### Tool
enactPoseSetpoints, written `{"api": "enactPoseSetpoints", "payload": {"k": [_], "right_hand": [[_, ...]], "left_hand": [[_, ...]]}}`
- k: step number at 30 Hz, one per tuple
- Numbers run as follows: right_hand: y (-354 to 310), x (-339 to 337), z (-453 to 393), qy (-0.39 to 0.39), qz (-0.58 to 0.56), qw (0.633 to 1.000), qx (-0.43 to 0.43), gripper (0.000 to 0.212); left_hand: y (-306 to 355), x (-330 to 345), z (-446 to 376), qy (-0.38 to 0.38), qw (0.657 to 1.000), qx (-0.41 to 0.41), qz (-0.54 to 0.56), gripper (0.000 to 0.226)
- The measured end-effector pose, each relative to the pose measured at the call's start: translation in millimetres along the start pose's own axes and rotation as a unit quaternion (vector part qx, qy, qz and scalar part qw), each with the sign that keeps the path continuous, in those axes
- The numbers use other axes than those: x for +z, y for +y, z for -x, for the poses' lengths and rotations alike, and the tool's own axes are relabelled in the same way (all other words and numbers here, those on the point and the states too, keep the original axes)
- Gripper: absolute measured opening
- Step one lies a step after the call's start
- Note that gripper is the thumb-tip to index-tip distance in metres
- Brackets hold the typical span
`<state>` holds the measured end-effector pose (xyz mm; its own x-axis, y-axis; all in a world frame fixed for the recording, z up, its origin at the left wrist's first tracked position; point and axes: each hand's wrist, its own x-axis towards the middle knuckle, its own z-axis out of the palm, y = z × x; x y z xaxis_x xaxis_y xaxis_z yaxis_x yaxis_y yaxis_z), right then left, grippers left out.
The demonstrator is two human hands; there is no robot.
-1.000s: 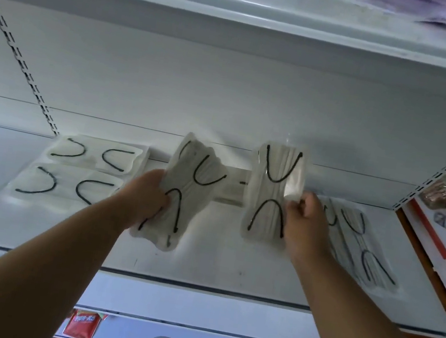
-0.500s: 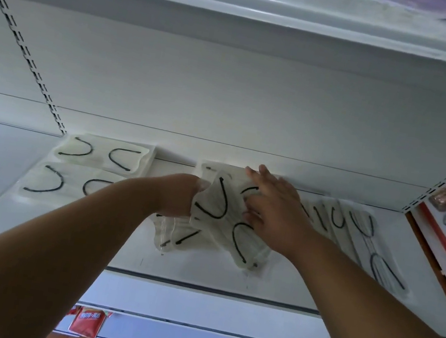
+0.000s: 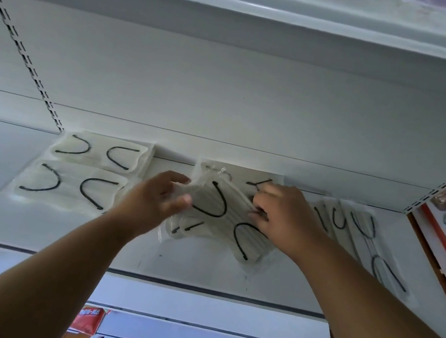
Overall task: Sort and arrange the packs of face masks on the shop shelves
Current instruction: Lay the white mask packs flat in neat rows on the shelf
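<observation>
The left hand [image 3: 164,203] pinches the upper mask pack [image 3: 220,206] by its edge; the right hand [image 3: 281,217] seems to grip its other side, fingers partly hidden. Square it over the pack beneath [image 3: 188,226] mid-shelf [image 3: 58,229], edges flush like the two tidy packs [image 3: 80,168] at left

Left hand [image 3: 155,202] and right hand [image 3: 284,217] gripping stacked mask packs [image 3: 217,215], white shelf [image 3: 58,229], two flat packs [image 3: 74,170] at left
</observation>
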<state>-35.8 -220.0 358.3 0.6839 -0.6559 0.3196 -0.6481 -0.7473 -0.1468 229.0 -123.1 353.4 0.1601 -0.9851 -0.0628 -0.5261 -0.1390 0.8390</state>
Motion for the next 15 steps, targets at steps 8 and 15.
{"api": "enactPoseSetpoints", "payload": {"k": [8,15], "right_hand": [[-18.4,15.3,22.7,0.127,-0.171,0.959,0.186,0.057],[-6.9,23.4,48.5,0.053,-0.401,0.842,0.356,0.025]], "left_hand": [[5.2,24.2,8.4,0.116,0.993,-0.029,0.025,0.026],[1.4,20.3,21.6,0.108,0.994,0.030,0.022,0.053]]}}
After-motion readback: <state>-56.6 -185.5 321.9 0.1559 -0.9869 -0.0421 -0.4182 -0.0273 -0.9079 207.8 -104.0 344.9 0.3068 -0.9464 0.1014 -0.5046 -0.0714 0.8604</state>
